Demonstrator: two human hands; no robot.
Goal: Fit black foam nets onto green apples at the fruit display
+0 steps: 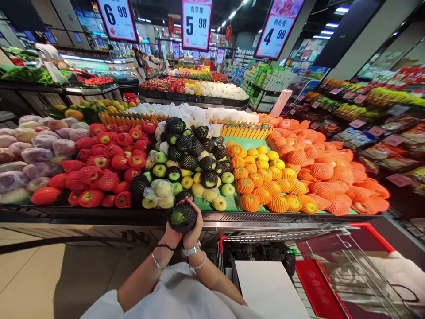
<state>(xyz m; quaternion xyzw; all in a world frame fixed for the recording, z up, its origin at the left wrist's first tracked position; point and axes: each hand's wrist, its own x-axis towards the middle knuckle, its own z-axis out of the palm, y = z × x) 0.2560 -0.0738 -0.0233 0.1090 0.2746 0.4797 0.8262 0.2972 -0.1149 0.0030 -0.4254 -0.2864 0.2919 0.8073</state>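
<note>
Both hands cup a green apple in a black foam net (182, 217), held up in front of the stand's near edge. My left hand (173, 237) supports it from the left and below, its fingers mostly hidden behind the fruit. Around the right side wrap the fingers of my right hand (195, 228). Just beyond lie loose green apples (227, 189), black-netted green apples (184, 142) and a clear-bagged bunch of pale fruit (164, 188).
Red-netted apples (98, 177) lie to the left, oranges (262, 195) and orange-netted fruit (328, 177) to the right. A metal shopping cart (332, 274) with a white box (268, 288) and black-netted items stands at my right. Price signs (196, 24) hang above.
</note>
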